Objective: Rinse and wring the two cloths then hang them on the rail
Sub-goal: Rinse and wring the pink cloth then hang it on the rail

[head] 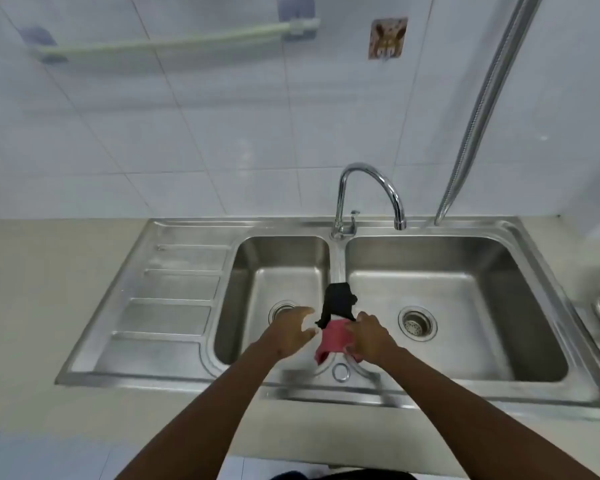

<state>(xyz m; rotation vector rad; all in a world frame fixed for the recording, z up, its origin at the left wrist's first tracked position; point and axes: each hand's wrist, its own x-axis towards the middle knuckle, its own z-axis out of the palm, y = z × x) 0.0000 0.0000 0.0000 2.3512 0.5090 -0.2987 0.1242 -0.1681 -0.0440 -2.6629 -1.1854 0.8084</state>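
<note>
A stainless double sink (187,285) with a ribbed draining board on its left side is set into a pale bench (32,306) below a white tiled wall. Two cloths are draped over the divider between the two basins: a black cloth (338,303) lies farther from the person, and a pink cloth (333,337) lies just in front of it, the two touching or overlapping. The right hand (369,336) is closed on the right edge of the pink cloth, with the fingers curled into the fabric. The left hand (291,329) is held just beside the cloths over the left basin, its fingers spread and slightly curved, with nothing gripped; whether its fingertips touch the black cloth cannot be told. A curved chrome tap (371,188) is mounted behind the divider, its spout turned over the right basin, and no water is seen running from it. A pale green rail (174,43) is fixed high on the wall to the left, well apart from the cloths. A flexible metal hose (482,109) hangs down the wall at the right.
</note>
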